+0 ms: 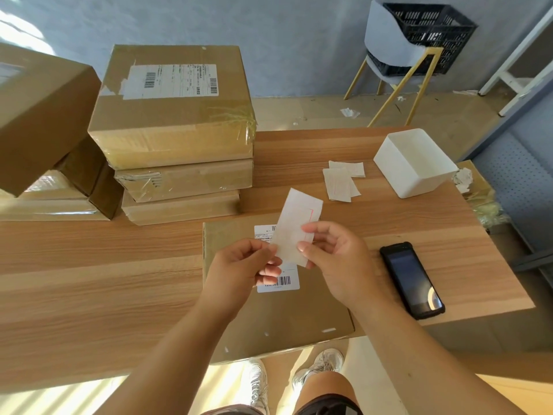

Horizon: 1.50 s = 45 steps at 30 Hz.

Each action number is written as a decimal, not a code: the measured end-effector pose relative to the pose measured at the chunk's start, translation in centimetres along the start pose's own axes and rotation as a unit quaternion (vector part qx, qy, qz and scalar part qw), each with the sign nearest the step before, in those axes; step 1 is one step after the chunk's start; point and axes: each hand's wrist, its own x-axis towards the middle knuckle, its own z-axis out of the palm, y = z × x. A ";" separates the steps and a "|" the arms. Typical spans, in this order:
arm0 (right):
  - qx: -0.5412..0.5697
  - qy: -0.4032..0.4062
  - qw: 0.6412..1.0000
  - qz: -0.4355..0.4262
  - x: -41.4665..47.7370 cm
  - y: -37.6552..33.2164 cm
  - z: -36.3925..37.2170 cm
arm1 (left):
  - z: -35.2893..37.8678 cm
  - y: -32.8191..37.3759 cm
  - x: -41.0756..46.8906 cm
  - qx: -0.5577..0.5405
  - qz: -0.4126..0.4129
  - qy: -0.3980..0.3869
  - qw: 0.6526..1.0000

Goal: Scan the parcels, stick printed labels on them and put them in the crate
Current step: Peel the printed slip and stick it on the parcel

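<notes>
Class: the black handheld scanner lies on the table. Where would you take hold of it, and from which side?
Grip the black handheld scanner across its two long edges, coming from above with the right hand, which is nearest. It lies flat, screen up, long and narrow, with bare table along both long sides.

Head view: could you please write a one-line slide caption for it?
Both hands, left hand and right hand, hold a label above a flat parcel on the table.
</notes>
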 end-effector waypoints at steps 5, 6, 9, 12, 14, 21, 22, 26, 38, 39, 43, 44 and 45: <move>-0.004 -0.019 1.000 0.004 0.0 0.4 -0.2 | -0.3 0.0 -0.6 0.003 -0.003 -0.009 1.000; -0.005 -0.020 1.000 0.005 0.0 0.5 -0.2 | -0.3 0.0 -0.6 0.008 -0.001 -0.010 1.000; -0.005 -0.022 1.000 0.008 0.0 0.6 -0.2 | -0.5 0.0 -0.7 0.018 0.006 -0.013 1.000; -0.012 -0.031 0.999 0.009 0.0 0.6 -0.4 | -0.6 0.0 -0.8 0.022 0.010 -0.017 1.000; -0.018 -0.031 0.999 0.008 0.1 0.5 -0.6 | -0.5 0.1 -0.9 0.019 0.014 -0.023 0.999; -0.037 -0.029 0.999 0.012 -0.1 0.5 -0.8 | -0.1 0.1 -1.2 0.009 0.020 -0.029 0.999; -0.062 -0.027 0.998 0.016 -0.2 0.5 -0.8 | 0.0 0.0 -1.2 0.009 0.022 -0.029 0.999; -0.297 0.033 0.953 -0.055 -1.1 0.8 -0.8 | 0.3 -0.1 -1.2 0.009 0.028 -0.024 0.999; -0.188 -0.071 0.969 -0.144 -2.1 -0.1 -0.8 | 0.8 0.0 -1.0 0.044 0.055 -0.038 0.997; -0.183 -0.071 0.970 -0.142 -2.1 0.0 -0.8 | 0.8 0.0 -1.0 0.048 0.057 -0.040 0.996; -0.148 -0.071 0.981 -0.109 -2.1 -0.1 -1.0 | 0.8 -0.2 -0.8 0.071 0.069 -0.043 0.994; -0.143 -0.071 0.982 -0.102 -2.1 -0.1 -1.0 | 0.8 -0.2 -0.7 0.075 0.072 -0.043 0.994; -0.136 -0.069 0.984 -0.095 -2.1 -0.1 -0.9 | 0.8 -0.2 -0.7 0.075 0.073 -0.045 0.993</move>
